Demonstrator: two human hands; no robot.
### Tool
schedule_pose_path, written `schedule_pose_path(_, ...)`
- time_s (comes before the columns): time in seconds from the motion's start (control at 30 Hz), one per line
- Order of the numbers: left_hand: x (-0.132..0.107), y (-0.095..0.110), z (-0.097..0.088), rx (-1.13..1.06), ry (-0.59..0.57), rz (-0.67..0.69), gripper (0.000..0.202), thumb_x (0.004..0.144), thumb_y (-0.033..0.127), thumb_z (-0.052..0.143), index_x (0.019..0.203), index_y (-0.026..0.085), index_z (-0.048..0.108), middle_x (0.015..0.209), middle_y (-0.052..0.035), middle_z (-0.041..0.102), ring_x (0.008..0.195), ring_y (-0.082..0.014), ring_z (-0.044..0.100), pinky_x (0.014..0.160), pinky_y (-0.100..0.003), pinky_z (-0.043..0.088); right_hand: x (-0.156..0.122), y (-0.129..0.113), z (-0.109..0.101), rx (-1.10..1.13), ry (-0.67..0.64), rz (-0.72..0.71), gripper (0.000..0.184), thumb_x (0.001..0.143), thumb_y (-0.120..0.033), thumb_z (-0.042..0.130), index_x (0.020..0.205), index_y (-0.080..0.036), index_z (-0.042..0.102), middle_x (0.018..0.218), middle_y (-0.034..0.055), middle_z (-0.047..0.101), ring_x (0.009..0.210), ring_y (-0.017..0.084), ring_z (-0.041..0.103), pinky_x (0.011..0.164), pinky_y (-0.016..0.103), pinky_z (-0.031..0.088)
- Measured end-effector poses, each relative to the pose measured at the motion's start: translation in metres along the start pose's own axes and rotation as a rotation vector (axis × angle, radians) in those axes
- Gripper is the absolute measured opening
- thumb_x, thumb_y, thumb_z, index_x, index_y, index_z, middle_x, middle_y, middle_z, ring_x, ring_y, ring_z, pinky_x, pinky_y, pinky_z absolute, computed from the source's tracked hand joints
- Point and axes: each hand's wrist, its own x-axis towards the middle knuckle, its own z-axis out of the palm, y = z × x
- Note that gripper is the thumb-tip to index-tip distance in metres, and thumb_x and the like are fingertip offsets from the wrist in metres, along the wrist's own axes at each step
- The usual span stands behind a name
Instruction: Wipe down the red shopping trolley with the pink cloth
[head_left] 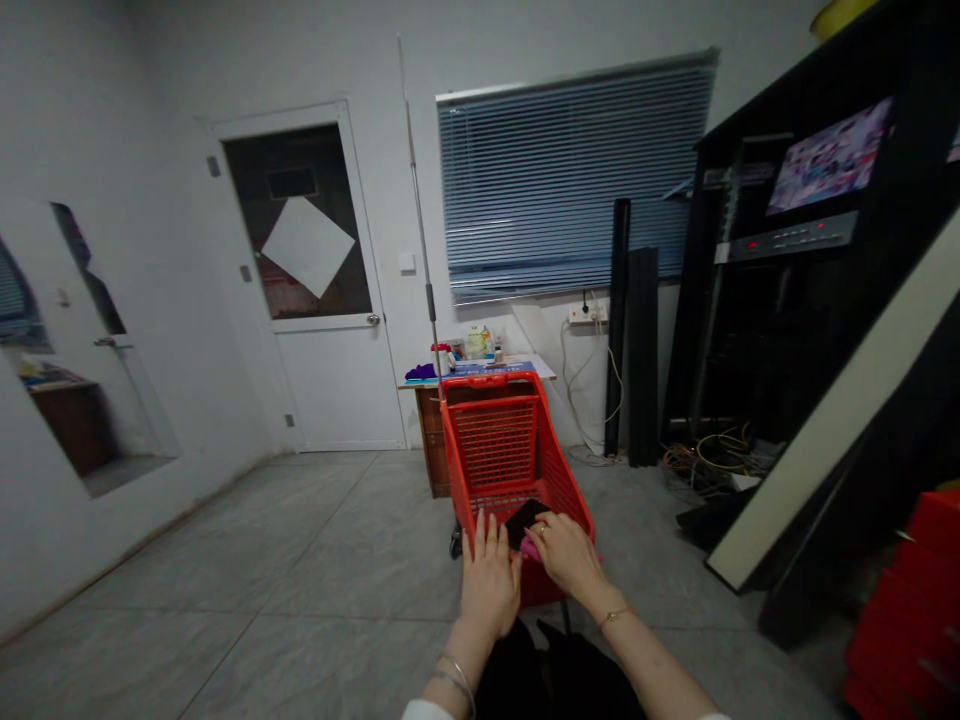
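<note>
A red plastic shopping cart (495,450) stands right in front of me, its near end at my hands. My left hand (489,575) rests on the cart's near left rim, fingers stretched out and lying flat. Curled around a small bunch of pink cloth (531,548), my right hand (564,550) is at the near rim, and a bit of pink also shows past its far side. Between the hands, a black item (525,520) sits at the near end of the cart; its kind I cannot make out.
Behind the cart, a small desk (541,366) bears bottles and a purple cloth (421,371). A tall thin pole (421,220) rises at the cart's left. To the right are a leaning pale board (817,430), loose cables (720,450) and red boxes (911,600). A white door (337,385) is at the back left.
</note>
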Motion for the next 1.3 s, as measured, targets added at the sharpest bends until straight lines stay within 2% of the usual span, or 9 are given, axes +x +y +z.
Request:
schedule_pose_path(0.13,0.003,-0.01,0.003,-0.007,0.024,-0.031,0.051,0.1,0.038,0.031,0.144,0.016,0.045,0.157,-0.0103,0.036,0.147,-0.0281,0.025,0.116,-0.058,0.029,-0.01,-0.016,0.008,-0.009,-0.08,0.077,0.031,0.101,-0.036,0.042,0.097,-0.026,0.071,0.098,0.0044,0.067,0.088,0.017,0.057,0.074,0.029,0.035)
schedule_pose_path(0.33,0.004,-0.027,-0.002,0.002,-0.022,-0.002,0.05,0.1,0.035,0.029,0.145,0.018,0.044,0.157,-0.0086,0.036,0.148,-0.0257,0.024,0.117,-0.06,0.025,-0.016,-0.034,0.0,-0.044,-0.082,0.074,0.033,0.099,-0.045,0.043,0.108,-0.025,0.067,0.096,0.007,0.064,0.09,0.02,0.054,0.074,0.031,0.034)
schedule_pose_path(0.5,0.0,-0.03,-0.006,0.037,-0.025,-0.061,0.05,0.1,0.036,0.029,0.143,0.018,0.046,0.156,-0.0098,0.037,0.148,-0.0283,0.021,0.116,-0.062,0.025,-0.023,-0.053,0.001,-0.052,-0.058,0.065,0.032,0.099,-0.036,0.043,0.123,-0.024,0.061,0.1,0.0082,0.063,0.091,0.021,0.053,0.074,0.033,0.036)
schedule_pose_path(0.67,-0.004,-0.025,-0.013,0.04,0.036,-0.034,0.047,0.099,0.028,0.03,0.14,0.016,0.051,0.155,-0.0101,0.039,0.148,-0.0273,0.024,0.119,-0.052,0.028,-0.027,-0.066,0.021,-0.044,0.111,0.074,0.029,0.097,-0.022,0.041,0.113,-0.021,0.066,0.107,0.0094,0.066,0.095,0.021,0.056,0.083,0.035,0.039)
schedule_pose_path(0.77,-0.006,-0.025,-0.015,0.012,0.054,-0.014,0.047,0.1,0.028,0.03,0.14,0.017,0.051,0.155,-0.0084,0.04,0.147,-0.0268,0.024,0.119,-0.051,0.027,-0.027,-0.066,0.029,-0.053,0.218,0.068,0.03,0.097,-0.021,0.04,0.109,-0.021,0.068,0.111,0.0096,0.067,0.1,0.021,0.058,0.088,0.035,0.04)
schedule_pose_path(0.93,-0.005,-0.026,-0.016,-0.035,0.052,-0.024,0.048,0.101,0.034,0.03,0.142,0.016,0.049,0.154,-0.0083,0.04,0.147,-0.0248,0.027,0.12,-0.049,0.028,-0.032,-0.035,0.019,-0.086,0.174,0.032,0.026,0.097,-0.022,0.044,0.103,-0.022,0.069,0.093,0.0066,0.069,0.082,0.018,0.057,0.075,0.031,0.041)
schedule_pose_path(1.07,-0.003,-0.022,-0.015,-0.061,0.047,-0.009,0.049,0.101,0.038,0.029,0.142,0.018,0.048,0.154,-0.0064,0.041,0.147,-0.0246,0.027,0.12,-0.051,0.025,-0.037,-0.014,0.018,-0.09,0.21,0.047,0.025,0.097,-0.017,0.044,0.104,-0.019,0.069,0.095,0.0069,0.069,0.088,0.018,0.058,0.083,0.03,0.043)
schedule_pose_path(1.2,0.002,-0.022,-0.013,-0.056,0.003,-0.005,0.048,0.1,0.034,0.03,0.144,0.021,0.046,0.154,-0.0046,0.041,0.147,-0.0249,0.027,0.12,-0.055,0.023,-0.03,-0.04,0.044,-0.124,0.325,0.06,0.026,0.096,-0.015,0.044,0.104,-0.017,0.068,0.103,0.0097,0.069,0.098,0.021,0.059,0.098,0.039,0.04)
schedule_pose_path(1.3,0.003,-0.032,-0.013,-0.056,-0.023,-0.01,0.048,0.1,0.034,0.03,0.143,0.021,0.047,0.154,-0.0044,0.042,0.147,-0.0251,0.026,0.12,-0.055,0.024,-0.025,-0.055,0.057,-0.132,0.319,0.025,0.027,0.093,-0.014,0.046,0.106,-0.019,0.069,0.107,0.0092,0.07,0.103,0.023,0.058,0.099,0.041,0.04)
